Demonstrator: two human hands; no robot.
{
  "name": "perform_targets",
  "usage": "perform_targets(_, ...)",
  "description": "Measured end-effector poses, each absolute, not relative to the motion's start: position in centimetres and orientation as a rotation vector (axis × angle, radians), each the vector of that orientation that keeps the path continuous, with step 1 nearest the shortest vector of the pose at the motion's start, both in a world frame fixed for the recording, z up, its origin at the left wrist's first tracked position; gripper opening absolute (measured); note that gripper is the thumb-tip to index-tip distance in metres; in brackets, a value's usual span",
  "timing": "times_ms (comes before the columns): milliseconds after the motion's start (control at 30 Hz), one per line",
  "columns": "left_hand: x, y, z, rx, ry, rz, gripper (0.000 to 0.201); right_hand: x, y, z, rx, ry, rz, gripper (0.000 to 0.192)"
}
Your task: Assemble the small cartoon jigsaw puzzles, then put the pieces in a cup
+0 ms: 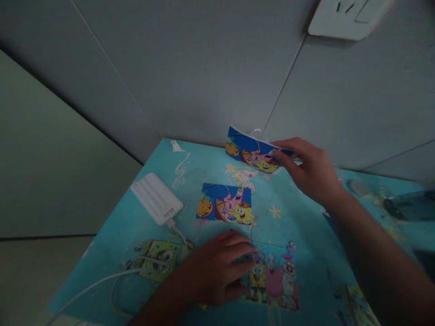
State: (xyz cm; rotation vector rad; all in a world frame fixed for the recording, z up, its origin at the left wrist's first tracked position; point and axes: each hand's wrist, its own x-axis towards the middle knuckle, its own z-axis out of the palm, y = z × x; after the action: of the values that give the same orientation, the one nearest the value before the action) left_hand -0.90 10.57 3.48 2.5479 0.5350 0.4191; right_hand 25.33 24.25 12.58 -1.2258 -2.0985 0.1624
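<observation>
Right hand [311, 170] grip pinched on raised card [253, 151]; left hand [217, 269] flat on picture sheet [275, 276].

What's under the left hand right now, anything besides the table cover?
The left hand lies on the left edge of a cartoon picture card flat on the blue table cover. The card's left part is hidden by the fingers; anything beneath the palm cannot be seen.

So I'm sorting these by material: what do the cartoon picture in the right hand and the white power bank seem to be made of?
Cartoon picture: probably thin printed card or paper; it shows a slim white edge and bends slightly in the right hand. Power bank: apparently matte white plastic, ribbed.
</observation>
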Motion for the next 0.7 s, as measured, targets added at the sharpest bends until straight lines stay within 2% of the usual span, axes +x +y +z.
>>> perform_targets(200, -1.2, 10.6, 3.4, 2.579, 0.558, 0.492, 0.037, 25.0, 25.0, 9.3, -1.214, -2.149, 0.25, 0.03)
perform_targets(367, -1.7, 11.0, 3.1, 2.653, 0.752, 0.595, 0.022, 24.8, 25.6, 7.5, -1.284, -2.116, 0.051, 0.032)
perform_targets(533, -2.6, 12.4, 2.2, 2.658, 1.206, 0.708, 0.029, 25.5, 23.1, 8.4, -1.395, -2.103, -0.158, 0.037)
perform_targets(700, -3.4, 13.2, 1.0, 2.616, 1.55, 0.626, 0.033, 28.6, 15.5, 7.9, -1.5, -2.078, 0.095, 0.026)
